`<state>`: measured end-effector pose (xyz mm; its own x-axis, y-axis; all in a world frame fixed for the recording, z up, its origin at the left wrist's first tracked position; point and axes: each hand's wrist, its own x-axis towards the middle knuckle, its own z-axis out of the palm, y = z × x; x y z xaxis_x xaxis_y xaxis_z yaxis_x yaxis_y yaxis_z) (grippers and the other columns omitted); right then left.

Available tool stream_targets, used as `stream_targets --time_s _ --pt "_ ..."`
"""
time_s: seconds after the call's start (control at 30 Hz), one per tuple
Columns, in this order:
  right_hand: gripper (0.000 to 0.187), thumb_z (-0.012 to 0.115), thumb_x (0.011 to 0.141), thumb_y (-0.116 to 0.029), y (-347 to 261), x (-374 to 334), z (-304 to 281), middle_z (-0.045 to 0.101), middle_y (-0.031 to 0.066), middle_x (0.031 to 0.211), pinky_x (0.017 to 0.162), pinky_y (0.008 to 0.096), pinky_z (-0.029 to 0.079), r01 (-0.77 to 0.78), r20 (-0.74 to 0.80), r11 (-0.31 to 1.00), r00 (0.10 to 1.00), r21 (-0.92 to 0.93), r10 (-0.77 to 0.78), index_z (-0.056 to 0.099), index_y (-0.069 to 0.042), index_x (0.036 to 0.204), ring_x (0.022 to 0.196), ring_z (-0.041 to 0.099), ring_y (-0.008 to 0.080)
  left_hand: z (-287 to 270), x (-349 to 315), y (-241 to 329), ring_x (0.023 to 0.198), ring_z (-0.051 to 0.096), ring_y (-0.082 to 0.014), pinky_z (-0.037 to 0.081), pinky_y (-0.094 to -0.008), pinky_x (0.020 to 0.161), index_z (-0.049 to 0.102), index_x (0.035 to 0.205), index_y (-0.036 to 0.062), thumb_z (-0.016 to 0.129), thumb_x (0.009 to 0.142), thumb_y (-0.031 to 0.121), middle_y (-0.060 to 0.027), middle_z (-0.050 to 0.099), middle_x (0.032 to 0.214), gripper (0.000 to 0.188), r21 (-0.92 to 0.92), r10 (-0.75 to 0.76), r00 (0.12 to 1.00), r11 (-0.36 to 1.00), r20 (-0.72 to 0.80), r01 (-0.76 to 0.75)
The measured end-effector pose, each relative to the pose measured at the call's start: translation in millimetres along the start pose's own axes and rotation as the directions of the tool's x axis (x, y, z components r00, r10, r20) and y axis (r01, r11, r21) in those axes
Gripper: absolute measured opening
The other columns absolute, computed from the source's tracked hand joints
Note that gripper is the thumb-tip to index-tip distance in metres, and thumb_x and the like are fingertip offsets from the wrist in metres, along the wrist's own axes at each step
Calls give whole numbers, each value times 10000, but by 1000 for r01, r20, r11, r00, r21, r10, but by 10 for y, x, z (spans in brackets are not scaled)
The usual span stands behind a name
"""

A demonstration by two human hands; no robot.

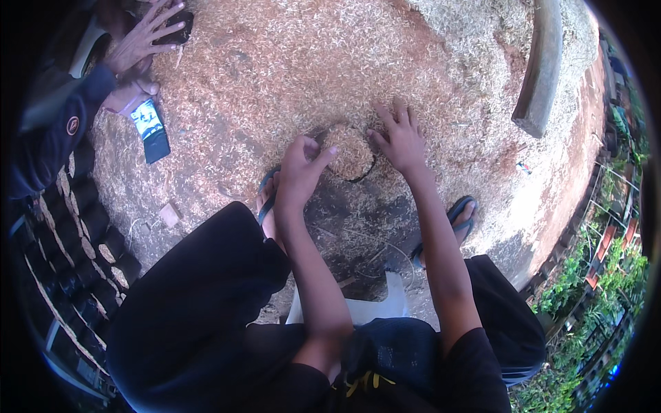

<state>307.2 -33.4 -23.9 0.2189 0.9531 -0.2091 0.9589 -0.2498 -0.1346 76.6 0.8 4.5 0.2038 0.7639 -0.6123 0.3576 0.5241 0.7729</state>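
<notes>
A round black plastic bag, its dark rim showing at the lower right, stands between my hands, filled to the top with pale brown husk. On its left side is my left hand, fingers loosely curved and apart from the thumb, whose tip reaches over the husk at the rim. Across from it my right hand lies open on the loose husk, fingers spread, thumb close to the bag's right edge. I see nothing held in either hand.
At the upper left another person's hands are by a small black bag; a phone-like object is below them. Rows of filled black bags stand at the left. A curved wooden piece lies at the upper right; plants grow beyond.
</notes>
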Motion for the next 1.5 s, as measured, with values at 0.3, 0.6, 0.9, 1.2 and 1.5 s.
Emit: stream_targets --time_s 0.3,0.6,0.9,1.2,1.5 --pt "444 676 888 -83 398 -237 192 569 193 1353 979 441 509 113 -135 987 986 116 -97 617 -174 1318 1160 572 374 46 -80 228 1129 498 -249 423 -381 976 587 1165 58 804 810 312 -120 542 1182 488 121 89 988 990 -129 -73" --pt "347 702 931 -111 962 -500 -315 578 112 1245 927 417 547 -355 334 -88 724 931 604 609 -54 1260 1049 567 212 703 -243 705 1510 -59 -455 62 -720 1139 743 1130 240 770 791 92 -176 68 1651 370 586 301 940 737 160 -336" --pt "642 688 937 -94 1062 -868 -529 307 155 1435 908 399 579 -74 502 -729 772 680 389 295 -28 1440 1187 477 248 915 -19 692 1519 -21 -425 -6 -734 1127 783 878 206 746 785 87 -142 137 1656 155 826 111 982 532 150 -186" --pt "547 664 957 -121 1001 -1114 -651 464 178 1295 874 362 602 -74 427 -708 840 702 335 340 0 1381 1071 568 270 852 -226 766 1519 98 -349 -16 -693 1142 780 809 179 702 859 182 -80 310 1607 92 735 283 942 598 179 -319" --pt "607 684 943 -115 705 -1229 -916 372 176 1429 869 366 605 -81 459 -692 802 717 381 336 6 1426 1118 558 269 184 -859 1390 1380 459 -286 276 -518 1162 772 948 107 747 872 248 -65 594 1398 162 376 455 890 818 42 -436"
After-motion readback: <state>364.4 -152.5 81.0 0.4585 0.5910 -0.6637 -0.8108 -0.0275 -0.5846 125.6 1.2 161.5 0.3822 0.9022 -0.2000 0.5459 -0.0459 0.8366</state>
